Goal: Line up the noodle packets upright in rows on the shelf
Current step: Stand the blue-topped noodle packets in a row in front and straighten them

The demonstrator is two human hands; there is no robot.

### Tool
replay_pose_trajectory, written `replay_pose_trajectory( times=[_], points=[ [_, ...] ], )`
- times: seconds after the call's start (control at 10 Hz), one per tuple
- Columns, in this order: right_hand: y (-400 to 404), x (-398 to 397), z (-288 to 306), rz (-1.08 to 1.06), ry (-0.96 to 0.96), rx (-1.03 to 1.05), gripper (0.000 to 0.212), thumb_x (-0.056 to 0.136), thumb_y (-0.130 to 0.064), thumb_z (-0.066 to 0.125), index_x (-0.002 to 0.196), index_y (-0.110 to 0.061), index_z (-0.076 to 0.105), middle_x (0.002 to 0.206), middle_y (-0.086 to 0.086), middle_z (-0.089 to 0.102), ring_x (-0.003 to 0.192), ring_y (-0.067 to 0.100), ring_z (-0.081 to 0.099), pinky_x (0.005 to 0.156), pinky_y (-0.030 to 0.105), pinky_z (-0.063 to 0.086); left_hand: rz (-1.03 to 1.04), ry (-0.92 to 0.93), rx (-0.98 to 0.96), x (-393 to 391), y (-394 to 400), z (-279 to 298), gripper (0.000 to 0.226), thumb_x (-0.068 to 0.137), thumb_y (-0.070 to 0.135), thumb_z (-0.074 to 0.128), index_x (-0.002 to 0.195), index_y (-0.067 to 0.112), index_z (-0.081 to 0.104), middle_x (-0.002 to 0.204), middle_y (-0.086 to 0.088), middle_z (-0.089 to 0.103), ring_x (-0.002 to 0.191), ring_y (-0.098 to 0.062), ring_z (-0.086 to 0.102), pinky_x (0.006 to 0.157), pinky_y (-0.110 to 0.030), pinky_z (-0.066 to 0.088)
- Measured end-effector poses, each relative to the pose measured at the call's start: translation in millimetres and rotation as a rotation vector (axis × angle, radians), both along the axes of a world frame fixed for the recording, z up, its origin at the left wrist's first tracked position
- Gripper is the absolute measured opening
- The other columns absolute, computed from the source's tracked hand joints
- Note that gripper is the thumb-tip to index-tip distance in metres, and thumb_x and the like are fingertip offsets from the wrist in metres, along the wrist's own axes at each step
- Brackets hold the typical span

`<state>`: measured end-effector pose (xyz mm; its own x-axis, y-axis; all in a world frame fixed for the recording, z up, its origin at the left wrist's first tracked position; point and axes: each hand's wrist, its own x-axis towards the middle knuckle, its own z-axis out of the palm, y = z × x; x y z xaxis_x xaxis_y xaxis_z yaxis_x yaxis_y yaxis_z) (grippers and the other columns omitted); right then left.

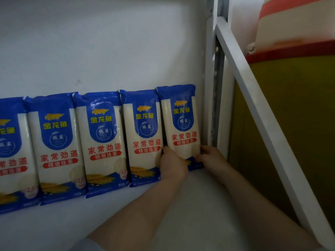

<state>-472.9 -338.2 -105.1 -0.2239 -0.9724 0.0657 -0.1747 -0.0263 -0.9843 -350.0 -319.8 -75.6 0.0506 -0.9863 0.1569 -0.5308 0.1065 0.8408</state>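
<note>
Several blue-and-white noodle packets stand upright in a row against the white back wall of the shelf [163, 205]. The rightmost packet [181, 122] stands at the row's right end, close to the shelf post. My left hand [172, 165] grips its lower left edge. My right hand [212, 156] grips its lower right edge. Beside it on the left stands the neighbouring packet [143, 134], then two more packets [103, 142] [56, 153]. A further packet [10, 156] is cut off by the left border.
A white metal shelf post [212, 87] rises just right of the row. A white frame bar [257, 113] slants down across the right side. Behind it stand a large yellow sack [293, 124] and a cream sack with red bands [293, 26].
</note>
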Motion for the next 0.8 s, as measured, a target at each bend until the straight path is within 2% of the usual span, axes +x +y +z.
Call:
replay_pose_trajectory(
  times=[0.1, 0.2, 0.3, 0.4, 0.5, 0.7, 0.8],
  points=[
    [-1, -3, 0, -0.006, -0.008, 0.028, 0.045, 0.082, 0.005, 0.054, 0.126, -0.007, 0.058, 0.115, 0.011, 0.066, 0.104, 0.026, 0.063, 0.094, 0.044, 0.051, 0.014, -0.008, -0.006, 0, -2, 0, 0.034, 0.088, -0.001, 0.046, 0.121, -0.005, 0.042, 0.119, -0.022, 0.054, 0.110, -0.035, 0.053, 0.092, -0.037, 0.043],
    [-2, -4, 0, 0.006, -0.034, 0.040, 0.045, 0.083, 0.005, 0.055, 0.127, -0.006, 0.056, 0.116, 0.012, 0.065, 0.104, 0.026, 0.063, 0.092, 0.042, 0.052, 0.006, -0.039, -0.012, 0, -3, -3, 0.033, 0.087, -0.001, 0.047, 0.120, -0.005, 0.043, 0.118, -0.023, 0.055, 0.109, -0.036, 0.054, 0.092, -0.039, 0.044],
    [-2, -4, 0, 0.018, -0.059, 0.043, 0.046, 0.083, 0.007, 0.056, 0.127, -0.005, 0.055, 0.112, 0.011, 0.065, 0.102, 0.026, 0.063, 0.088, 0.038, 0.053, 0.027, -0.032, -0.014, -1, -5, -4, 0.034, 0.089, -0.001, 0.046, 0.122, -0.004, 0.042, 0.121, -0.022, 0.054, 0.112, -0.035, 0.053, 0.095, -0.039, 0.044],
    [-3, -4, 0, 0.018, -0.069, 0.052, 0.047, 0.083, 0.008, 0.055, 0.127, -0.005, 0.055, 0.109, 0.009, 0.066, 0.100, 0.024, 0.063, 0.085, 0.036, 0.053, 0.015, 0.015, 0.008, -3, -7, -3, 0.035, 0.091, -0.002, 0.047, 0.126, 0.000, 0.042, 0.131, -0.017, 0.051, 0.123, -0.028, 0.049, 0.102, -0.036, 0.041],
    [-3, -5, 0, 0.027, -0.091, 0.061, 0.046, 0.082, 0.008, 0.056, 0.126, -0.005, 0.057, 0.099, 0.004, 0.067, 0.095, 0.022, 0.064, 0.082, 0.035, 0.053, 0.016, 0.037, 0.009, -3, -11, -5, 0.036, 0.091, -0.001, 0.048, 0.127, 0.001, 0.041, 0.133, -0.016, 0.050, 0.125, -0.028, 0.047, 0.102, -0.035, 0.040],
    [-5, -7, -1, 0.019, -0.104, 0.089, 0.049, 0.079, 0.009, 0.058, 0.126, -0.005, 0.056, 0.111, 0.012, 0.066, 0.104, 0.029, 0.063, 0.094, 0.047, 0.050, 0.008, 0.028, 0.007, -3, -12, -6, 0.037, 0.091, -0.003, 0.049, 0.127, 0.001, 0.042, 0.133, -0.016, 0.050, 0.125, -0.028, 0.047, 0.103, -0.036, 0.041],
    [-5, -6, -2, 0.016, -0.095, 0.086, 0.049, 0.080, 0.008, 0.059, 0.128, -0.004, 0.055, 0.118, 0.014, 0.065, 0.107, 0.029, 0.062, 0.096, 0.049, 0.049, 0.005, 0.023, 0.015, -3, -12, -5, 0.038, 0.090, -0.003, 0.049, 0.127, 0.001, 0.042, 0.133, -0.016, 0.050, 0.125, -0.028, 0.047, 0.104, -0.037, 0.041]
  ],
)
